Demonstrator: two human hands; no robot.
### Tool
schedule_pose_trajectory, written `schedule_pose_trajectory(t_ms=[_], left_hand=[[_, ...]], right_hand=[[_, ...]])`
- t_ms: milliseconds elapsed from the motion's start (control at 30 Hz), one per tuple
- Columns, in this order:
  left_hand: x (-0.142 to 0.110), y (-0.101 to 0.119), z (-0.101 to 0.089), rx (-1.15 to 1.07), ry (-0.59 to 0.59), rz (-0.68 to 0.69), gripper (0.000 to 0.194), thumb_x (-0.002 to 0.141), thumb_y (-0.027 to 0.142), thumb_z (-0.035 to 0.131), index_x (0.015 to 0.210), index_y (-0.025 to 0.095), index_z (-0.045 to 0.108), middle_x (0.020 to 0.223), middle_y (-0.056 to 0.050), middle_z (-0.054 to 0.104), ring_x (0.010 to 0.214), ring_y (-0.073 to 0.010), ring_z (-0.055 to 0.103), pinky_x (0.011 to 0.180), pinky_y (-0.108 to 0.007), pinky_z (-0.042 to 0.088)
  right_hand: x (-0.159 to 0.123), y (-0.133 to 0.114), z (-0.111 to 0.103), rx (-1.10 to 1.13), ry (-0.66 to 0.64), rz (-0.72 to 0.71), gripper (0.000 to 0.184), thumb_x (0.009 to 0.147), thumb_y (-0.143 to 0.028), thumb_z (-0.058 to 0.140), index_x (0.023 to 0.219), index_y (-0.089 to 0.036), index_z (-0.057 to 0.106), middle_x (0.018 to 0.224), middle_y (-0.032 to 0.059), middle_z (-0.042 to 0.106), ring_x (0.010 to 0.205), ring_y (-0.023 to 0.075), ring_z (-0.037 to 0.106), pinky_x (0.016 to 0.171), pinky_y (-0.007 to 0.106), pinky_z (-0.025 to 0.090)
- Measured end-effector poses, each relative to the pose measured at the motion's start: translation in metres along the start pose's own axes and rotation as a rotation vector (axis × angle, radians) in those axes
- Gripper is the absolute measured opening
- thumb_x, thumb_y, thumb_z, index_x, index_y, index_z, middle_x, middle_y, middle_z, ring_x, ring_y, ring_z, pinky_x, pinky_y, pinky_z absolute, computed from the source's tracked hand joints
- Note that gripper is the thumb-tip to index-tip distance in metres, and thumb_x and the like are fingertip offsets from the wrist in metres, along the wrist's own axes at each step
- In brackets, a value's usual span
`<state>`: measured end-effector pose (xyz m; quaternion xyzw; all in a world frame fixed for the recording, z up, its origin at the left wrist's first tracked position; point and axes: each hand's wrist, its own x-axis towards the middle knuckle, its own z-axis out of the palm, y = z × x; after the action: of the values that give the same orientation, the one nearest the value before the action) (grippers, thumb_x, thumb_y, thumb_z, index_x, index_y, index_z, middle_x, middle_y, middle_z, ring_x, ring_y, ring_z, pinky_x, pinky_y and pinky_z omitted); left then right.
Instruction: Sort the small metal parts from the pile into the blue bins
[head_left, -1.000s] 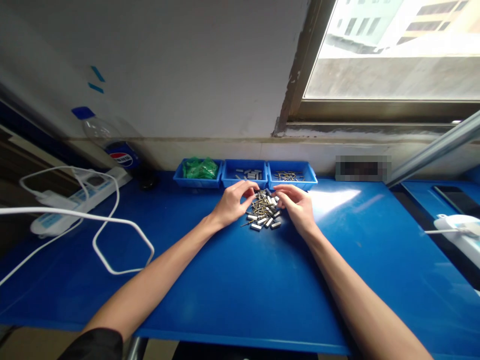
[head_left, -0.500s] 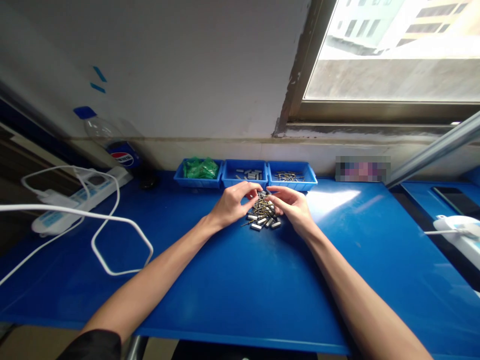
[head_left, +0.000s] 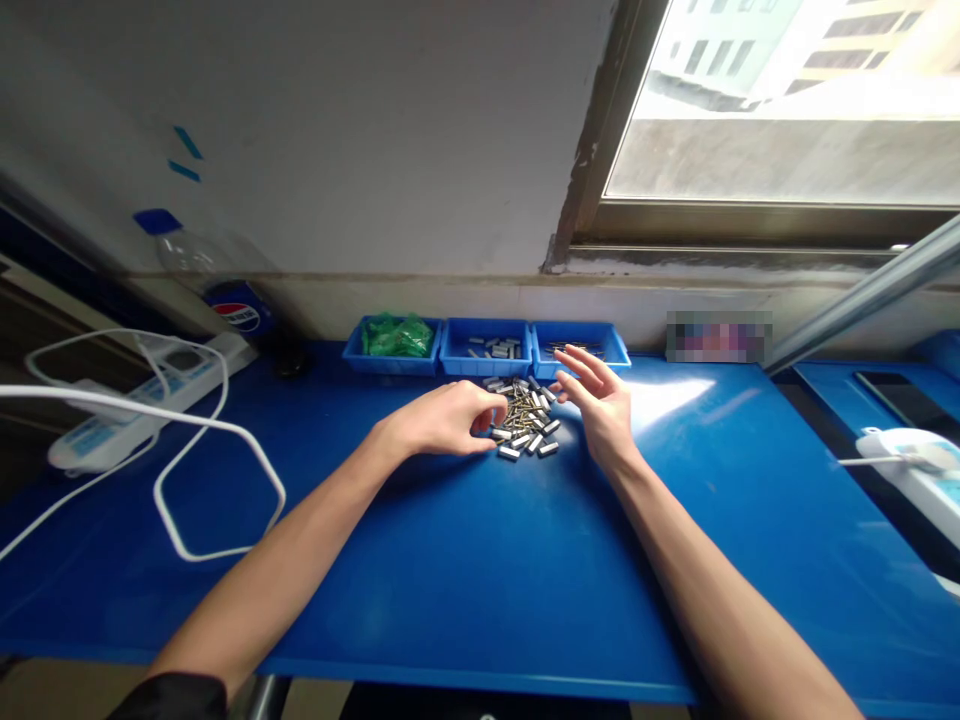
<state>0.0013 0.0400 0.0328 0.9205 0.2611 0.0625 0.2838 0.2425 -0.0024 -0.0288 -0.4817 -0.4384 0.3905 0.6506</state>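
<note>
A mixed pile of small silvery metal cylinders and thin brass-coloured, screw-like pins [head_left: 529, 415] lies on the blue table [head_left: 465, 560]. My left hand [head_left: 446, 418] is at the pile's left edge, fingers curled and thumb apart from them; nothing shows in its grip. On the pile's right side, my right hand [head_left: 600, 405] is raised with its fingers spread and holds nothing visible. Its fingertips overlap the front of the right blue bin [head_left: 619, 352], which contains more thin pins. Short metal cylinders lie in the middle blue bin [head_left: 484, 367].
Green plastic wrapping [head_left: 397, 336] fills the left blue bin [head_left: 356, 362]. A cola bottle [head_left: 240, 305], a white power strip [head_left: 97, 435] and looping white cable [head_left: 169, 515] are at the left. Another power strip [head_left: 911, 465] and a phone [head_left: 904, 398] are at the right.
My hands have moved apart from above the pile. The left has drawn back leftward and toward me; the right has spread its fingers and shifted right. More of the pile now shows.
</note>
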Motion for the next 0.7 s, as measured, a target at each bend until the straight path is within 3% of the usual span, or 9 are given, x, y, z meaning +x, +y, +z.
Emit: schedule_pose_trajectory(t_ms=[133,233,367,533,700], left_hand=[[0.001,0.005,0.002,0.057,-0.04,-0.042,0.009,0.079,0.013,0.067,0.081,0.019,0.061,0.074,0.0,0.069,0.065,-0.0137,0.061,0.059,-0.023,0.039],[0.003,0.006,0.005,0.107,-0.022,-0.063,0.018,0.074,0.006,0.062,0.085,0.021,0.06,0.075,0.001,0.07,0.064,-0.0139,0.062,0.058,-0.022,0.038],[0.003,0.006,0.004,0.141,-0.018,-0.074,0.026,0.074,0.004,0.061,0.093,0.022,0.061,0.074,0.001,0.07,0.063,-0.0143,0.062,0.057,-0.022,0.037],[0.001,0.0,-0.004,0.029,-0.047,-0.043,0.028,0.074,0.004,0.062,0.097,0.02,0.063,0.076,0.002,0.071,0.064,-0.0133,0.063,0.059,-0.021,0.042],[0.003,-0.006,-0.006,-0.096,0.158,0.041,0.023,0.08,0.005,0.062,0.098,0.018,0.067,0.092,-0.001,0.073,0.082,-0.0146,0.069,0.075,-0.023,0.052]], right_hand=[[-0.002,0.0,0.0,-0.012,-0.048,0.022,0.046,0.081,-0.047,0.085,0.12,-0.026,0.074,0.126,0.01,0.077,0.073,0.0189,0.07,0.067,0.037,0.058],[-0.004,0.0,0.001,0.002,-0.073,0.042,0.04,0.081,-0.044,0.085,0.114,-0.026,0.076,0.12,0.0086,0.079,0.07,0.0168,0.068,0.064,0.035,0.056],[-0.004,-0.002,0.002,0.008,-0.075,0.059,0.037,0.079,-0.043,0.086,0.11,-0.025,0.076,0.114,0.0075,0.079,0.068,0.0152,0.066,0.063,0.033,0.055],[-0.003,-0.002,0.001,0.017,-0.075,0.055,0.035,0.079,-0.042,0.086,0.107,-0.024,0.077,0.109,0.0075,0.08,0.066,0.0146,0.065,0.063,0.032,0.054],[-0.003,0.001,0.001,0.03,-0.109,0.047,0.031,0.081,-0.039,0.085,0.106,-0.023,0.077,0.101,0.0057,0.08,0.066,0.0137,0.064,0.063,0.03,0.052]])
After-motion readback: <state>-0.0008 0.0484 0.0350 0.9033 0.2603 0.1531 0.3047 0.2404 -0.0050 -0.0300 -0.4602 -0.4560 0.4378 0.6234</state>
